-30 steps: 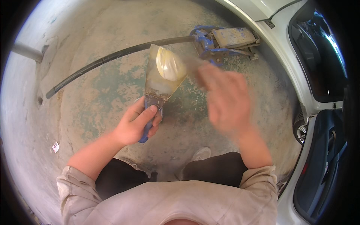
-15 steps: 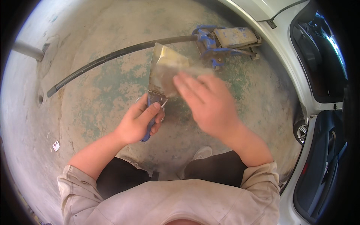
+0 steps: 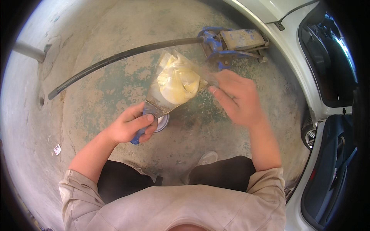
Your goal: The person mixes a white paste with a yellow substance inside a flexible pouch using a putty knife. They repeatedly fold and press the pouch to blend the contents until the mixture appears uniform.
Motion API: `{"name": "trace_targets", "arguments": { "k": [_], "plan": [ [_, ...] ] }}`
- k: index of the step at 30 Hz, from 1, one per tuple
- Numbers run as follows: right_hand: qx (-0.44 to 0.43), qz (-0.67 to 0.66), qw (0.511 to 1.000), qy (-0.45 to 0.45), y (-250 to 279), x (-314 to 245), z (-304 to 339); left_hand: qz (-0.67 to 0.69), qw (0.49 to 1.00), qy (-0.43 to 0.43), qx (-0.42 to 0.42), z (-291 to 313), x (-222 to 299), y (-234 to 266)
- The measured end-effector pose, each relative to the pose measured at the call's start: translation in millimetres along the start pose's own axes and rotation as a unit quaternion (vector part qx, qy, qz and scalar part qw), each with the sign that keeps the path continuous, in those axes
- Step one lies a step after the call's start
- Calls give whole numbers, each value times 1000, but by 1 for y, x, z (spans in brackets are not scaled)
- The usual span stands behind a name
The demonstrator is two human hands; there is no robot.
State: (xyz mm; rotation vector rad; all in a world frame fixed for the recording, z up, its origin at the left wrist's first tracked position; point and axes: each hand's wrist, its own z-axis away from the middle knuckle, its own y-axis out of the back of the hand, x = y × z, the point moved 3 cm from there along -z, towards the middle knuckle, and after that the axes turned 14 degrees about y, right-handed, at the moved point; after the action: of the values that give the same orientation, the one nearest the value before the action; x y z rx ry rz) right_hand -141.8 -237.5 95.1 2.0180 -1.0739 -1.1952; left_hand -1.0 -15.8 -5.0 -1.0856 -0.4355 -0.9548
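My left hand (image 3: 131, 125) is closed round the blue handle of a wide putty knife (image 3: 149, 110). Its blade points up and away, bearing a thick heap of pale yellow putty (image 3: 179, 80). To the right, my right hand (image 3: 241, 98) is pinched on a thin, flat spreader (image 3: 210, 79), blurred by motion. The spreader's far end meets the right edge of the putty. Behind my left hand, part of a round, pale-rimmed can or lid (image 3: 163, 123) shows; the hand hides the rest.
A blue floor jack (image 3: 241, 40) with a long black handle (image 3: 115, 57) lies beyond my hands. A white car with an open door (image 3: 327, 173) stands on the right. At the upper left a grey post (image 3: 29, 52) sticks in, and a small white card (image 3: 57, 149) lies on the worn concrete floor.
My right hand has moved right and slightly down. The putty knife has tilted rightward and dropped a little with my left hand, and the putty now shows as a folded heap across the blade.
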Motion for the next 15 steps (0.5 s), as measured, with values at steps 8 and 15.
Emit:
{"name": "trace_targets", "arguments": {
  "k": [8,15],
  "plan": [
    [128,-499,782,-352,-53,18,30,-500,792,-254,241,-14,11,-15],
    [232,-633,642,-365,-50,17,35,-601,659,-343,297,-23,6,-16]
  ]
}}
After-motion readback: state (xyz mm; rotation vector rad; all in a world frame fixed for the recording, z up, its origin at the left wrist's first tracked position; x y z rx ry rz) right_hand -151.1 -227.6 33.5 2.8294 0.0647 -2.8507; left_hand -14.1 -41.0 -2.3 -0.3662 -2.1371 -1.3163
